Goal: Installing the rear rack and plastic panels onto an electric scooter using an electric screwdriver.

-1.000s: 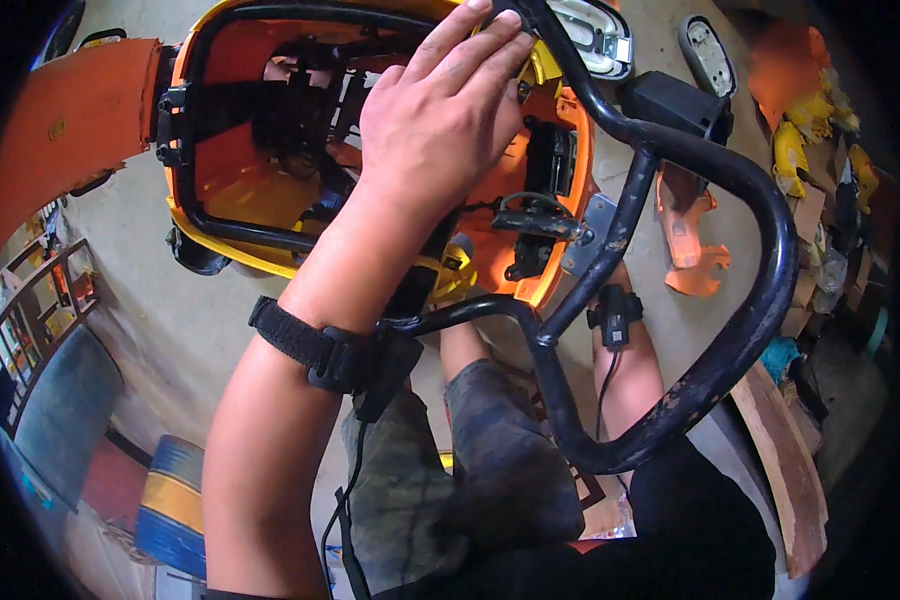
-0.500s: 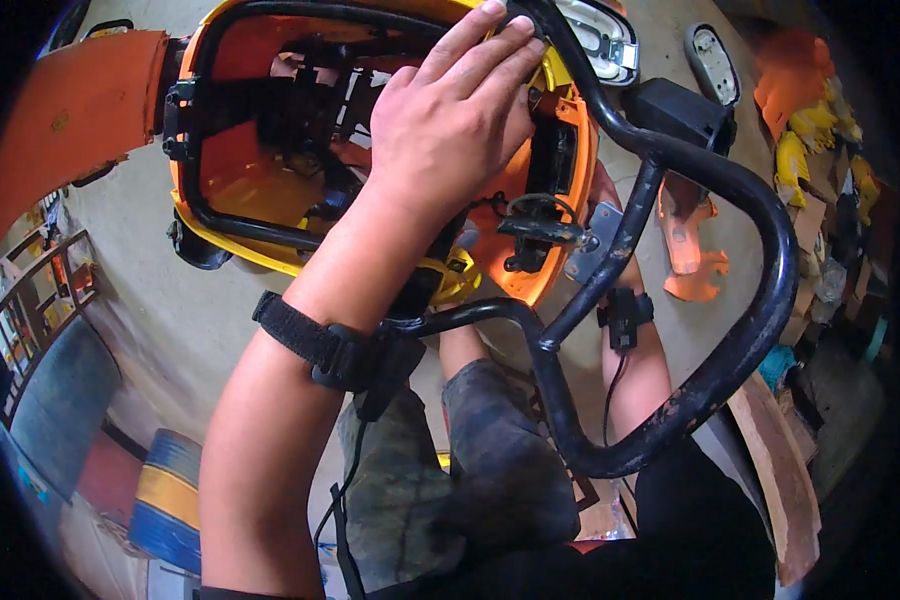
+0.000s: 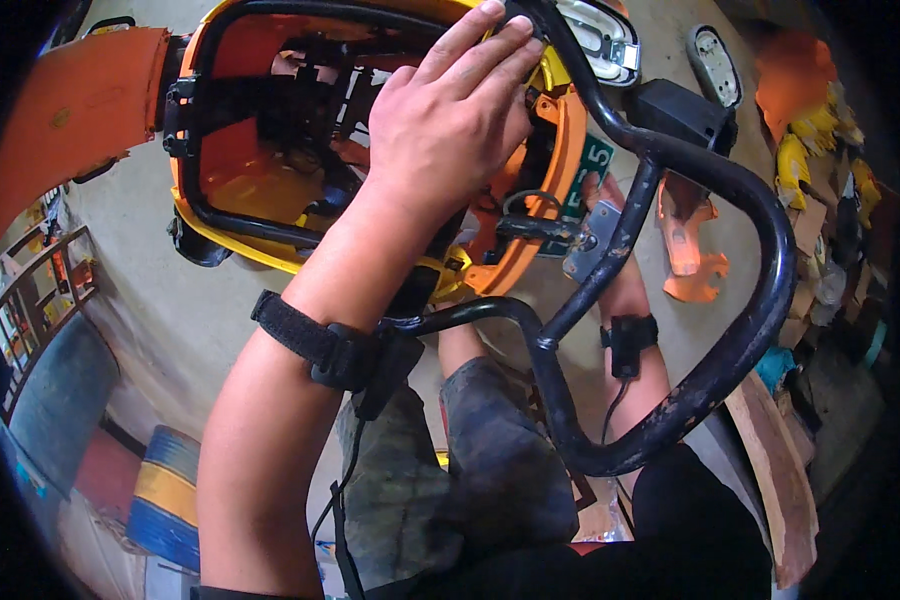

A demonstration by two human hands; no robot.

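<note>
Worked over a grey concrete floor (image 3: 135, 250) in a cluttered room. Left of the left fingers, saw a big orange panel (image 3: 80, 110) and, lower down, a blue-and-yellow banded drum (image 3: 160, 490). Right of the right fingers, noted loose orange trim (image 3: 682, 240), a black box (image 3: 675, 110) and, farther out, a heap of yellow parts (image 3: 792, 160); well below them, a wooden plank (image 3: 775, 480).

Found the scooter body (image 3: 250, 190) below and left of the left fingers: open orange-yellow shell, black tube round the opening, dark insides. Saw a black tubular rail (image 3: 782, 240) looping from the left fingertips round past the right fingers, glossy, paint scuffed. Just below the right fingers, spotted a grey metal bracket (image 3: 590, 240).

Had left hand (image 3: 450, 125) laid over the rail's upper end, fingers outstretched, nearly together; couldn't tell grip underneath. Had right hand (image 3: 610, 192) partly hidden behind the rail, fingertips at a green number plate (image 3: 597, 158); couldn't tell if pinching.
</note>
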